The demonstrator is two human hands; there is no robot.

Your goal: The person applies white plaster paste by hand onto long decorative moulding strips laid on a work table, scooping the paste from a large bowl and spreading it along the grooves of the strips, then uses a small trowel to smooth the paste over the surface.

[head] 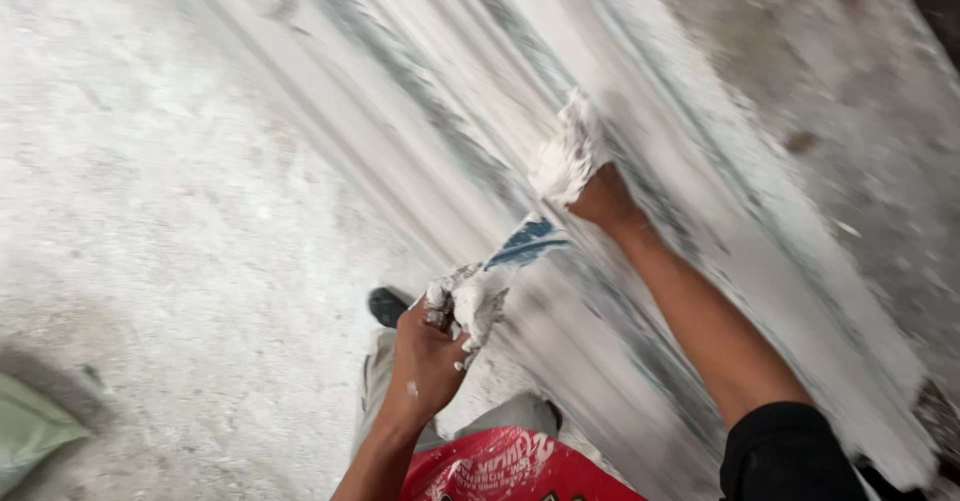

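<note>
Fingers first: both sets are caked w/ white plaster, so exact curl is hard to read. Biggest thing is the long white ribbed panel (700, 261), running diagonally over the dusty concrete floor (150, 211); it's lying flat, prob. so paste can be pressed into its grooves. Right hand (600, 196) is reaching out along it, fingers closed round a white plaster-soaked wad (568, 156), pushing it onto the panel. Left hand (430, 356) is staying near the knees, fingers wrapped tight on a plaster-crusted lump (470, 306) w/ a blue-and-white strip (525, 244) sticking out toward the panel. Green sack (30, 431) is sitting at bottom left; dark shoe tip (387, 306) just beside the left hand.
</note>
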